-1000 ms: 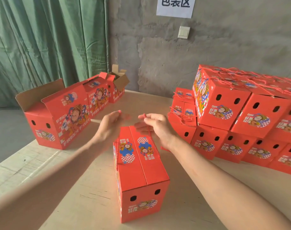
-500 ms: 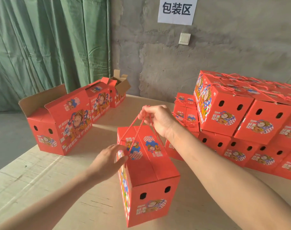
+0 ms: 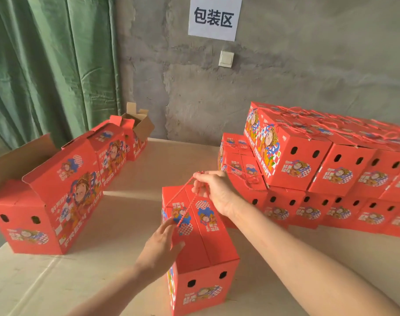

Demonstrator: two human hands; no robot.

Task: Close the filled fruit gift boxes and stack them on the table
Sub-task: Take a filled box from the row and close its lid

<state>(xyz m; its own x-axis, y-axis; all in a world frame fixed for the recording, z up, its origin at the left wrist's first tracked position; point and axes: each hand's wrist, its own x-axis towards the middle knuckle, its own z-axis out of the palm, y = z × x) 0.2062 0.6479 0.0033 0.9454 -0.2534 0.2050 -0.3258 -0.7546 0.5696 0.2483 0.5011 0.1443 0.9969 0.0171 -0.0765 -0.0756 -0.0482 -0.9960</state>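
A closed red fruit gift box stands in front of me on the pale table. Its red rope handle is pulled up taut from the lid. My right hand grips the top of that rope above the box's far end. My left hand rests on the box's upper left edge, fingers spread and fairly straight. To the right sits a two-layer stack of closed red boxes with rope handles lying on top.
A row of red boxes with raised flaps lines the table's left side, the farthest one showing brown inner flaps. Green curtain hangs behind left. A grey wall carries a paper sign and a switch.
My right hand took the rope handle and pulled it up over the box. My left hand came down from the rope to the box's left edge and slid nearer.
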